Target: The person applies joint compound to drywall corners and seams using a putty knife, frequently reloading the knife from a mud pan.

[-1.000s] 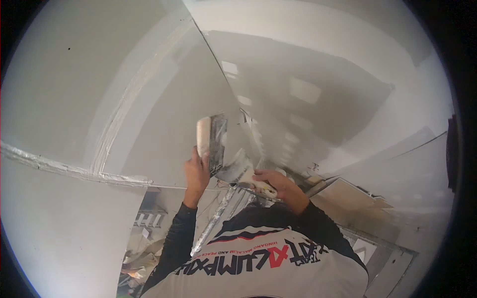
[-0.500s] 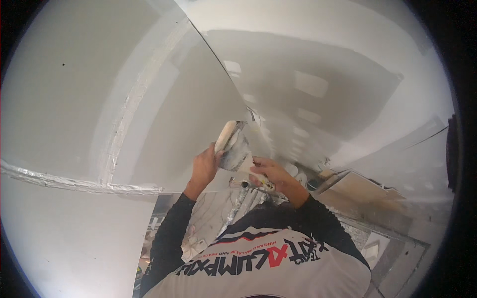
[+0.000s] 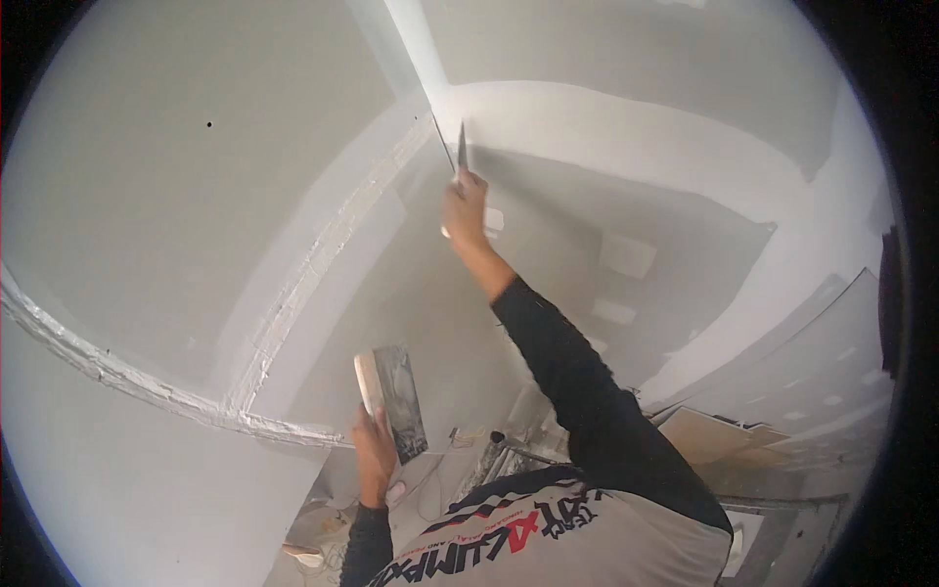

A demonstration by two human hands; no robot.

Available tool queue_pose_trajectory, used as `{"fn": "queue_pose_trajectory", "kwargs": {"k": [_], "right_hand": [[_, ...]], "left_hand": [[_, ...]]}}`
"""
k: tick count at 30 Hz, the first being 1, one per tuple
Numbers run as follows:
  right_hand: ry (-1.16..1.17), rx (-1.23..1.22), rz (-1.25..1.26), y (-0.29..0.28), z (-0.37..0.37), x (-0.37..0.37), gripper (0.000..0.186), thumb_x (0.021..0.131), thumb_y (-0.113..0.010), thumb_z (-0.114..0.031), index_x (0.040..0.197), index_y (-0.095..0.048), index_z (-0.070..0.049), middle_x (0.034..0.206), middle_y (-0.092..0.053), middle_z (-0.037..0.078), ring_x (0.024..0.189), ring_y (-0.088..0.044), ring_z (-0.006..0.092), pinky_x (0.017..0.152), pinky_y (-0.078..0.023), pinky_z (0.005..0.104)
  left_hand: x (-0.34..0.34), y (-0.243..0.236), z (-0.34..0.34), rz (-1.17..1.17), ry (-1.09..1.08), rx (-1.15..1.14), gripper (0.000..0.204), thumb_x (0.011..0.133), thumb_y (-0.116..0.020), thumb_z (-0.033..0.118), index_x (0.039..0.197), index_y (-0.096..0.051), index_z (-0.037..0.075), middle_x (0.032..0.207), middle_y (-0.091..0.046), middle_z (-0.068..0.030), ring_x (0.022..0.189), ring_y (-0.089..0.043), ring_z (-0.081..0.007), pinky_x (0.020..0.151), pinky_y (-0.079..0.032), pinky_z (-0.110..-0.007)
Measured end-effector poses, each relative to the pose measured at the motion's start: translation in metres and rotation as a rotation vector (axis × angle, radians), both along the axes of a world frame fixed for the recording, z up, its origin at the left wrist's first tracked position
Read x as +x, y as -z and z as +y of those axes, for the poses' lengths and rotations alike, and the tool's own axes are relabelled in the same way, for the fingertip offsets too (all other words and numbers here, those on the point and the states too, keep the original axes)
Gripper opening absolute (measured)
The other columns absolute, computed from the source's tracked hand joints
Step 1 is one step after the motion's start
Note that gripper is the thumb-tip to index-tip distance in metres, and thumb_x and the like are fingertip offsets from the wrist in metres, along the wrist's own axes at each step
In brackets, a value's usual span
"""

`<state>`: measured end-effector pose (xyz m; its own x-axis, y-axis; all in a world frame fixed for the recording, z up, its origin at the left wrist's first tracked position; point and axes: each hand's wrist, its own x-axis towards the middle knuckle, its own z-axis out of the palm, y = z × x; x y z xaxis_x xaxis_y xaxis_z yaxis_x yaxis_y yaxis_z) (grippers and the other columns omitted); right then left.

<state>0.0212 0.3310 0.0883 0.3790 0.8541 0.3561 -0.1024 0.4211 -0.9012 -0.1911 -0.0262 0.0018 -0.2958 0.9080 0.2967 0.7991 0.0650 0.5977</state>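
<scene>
Raised high, my right hand is closed round a putty knife. Its thin blade appears nearly edge-on, pointing up at the corner seam between two board surfaces; whether it touches is hard to tell. A bit of pale handle shows below the fist. Lower down and to the left, my left hand grips a wide putty knife by its long pale wooden back. Grey and whitish smears cover that broad blade, which faces right. The left fingers are partly hidden behind the wood.
Silvery tape strips run along the joints of the grey board at left. Pale filler patches dot the right-hand board. Below are a dark pipe end, brownish boards at right, and clutter at lower left.
My hands were close together with the two blades meeting. Since then the right one has risen to the corner with its putty knife, while the left has dropped down and left, still holding the wide one.
</scene>
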Motion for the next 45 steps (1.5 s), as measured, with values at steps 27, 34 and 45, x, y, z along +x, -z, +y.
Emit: {"fn": "queue_pose_trajectory", "kwargs": {"k": [27, 34, 45], "right_hand": [[0.07, 0.025, -0.377, -0.031, 0.07, -0.036, 0.063, 0.086, -0.05, -0.003, 0.144, -0.036, 0.017, 0.136, -0.033, 0.032, 0.114, -0.053, 0.0425, 0.097, -0.049, 0.0423], [-0.768, -0.15, -0.04, -0.025, -0.055, 0.072, 0.05, 0.097, -0.055, -0.011, 0.146, -0.05, -0.004, 0.108, -0.051, 0.007, 0.081, -0.056, 0.0142, 0.066, -0.05, 0.0329], [-0.826, 0.22, -0.672, 0.08, -0.297, 0.163, 0.058, 0.091, -0.053, 0.007, 0.146, -0.05, -0.01, 0.148, -0.04, 0.017, 0.119, -0.058, 0.0333, 0.097, -0.05, 0.0352]], "left_hand": [[0.014, 0.024, -0.06, -0.331, -0.001, -0.046, 0.041, 0.108, -0.046, 0.028, 0.123, -0.056, -0.009, 0.08, -0.064, -0.0164, 0.071, -0.056, -0.0198, 0.065, -0.047, -0.039], [0.032, 0.028, -0.035, -0.334, 0.049, -0.026, 0.039, 0.108, -0.044, 0.025, 0.123, -0.056, -0.01, 0.096, -0.067, -0.0245, 0.092, -0.066, -0.0267, 0.082, -0.05, -0.041], [0.108, 0.04, 0.065, -1.644, 0.337, -0.348, 0.056, 0.109, -0.041, 0.044, 0.144, -0.045, 0.001, 0.132, -0.06, -0.0145, 0.117, -0.061, -0.0257, 0.102, -0.051, -0.041]]}}
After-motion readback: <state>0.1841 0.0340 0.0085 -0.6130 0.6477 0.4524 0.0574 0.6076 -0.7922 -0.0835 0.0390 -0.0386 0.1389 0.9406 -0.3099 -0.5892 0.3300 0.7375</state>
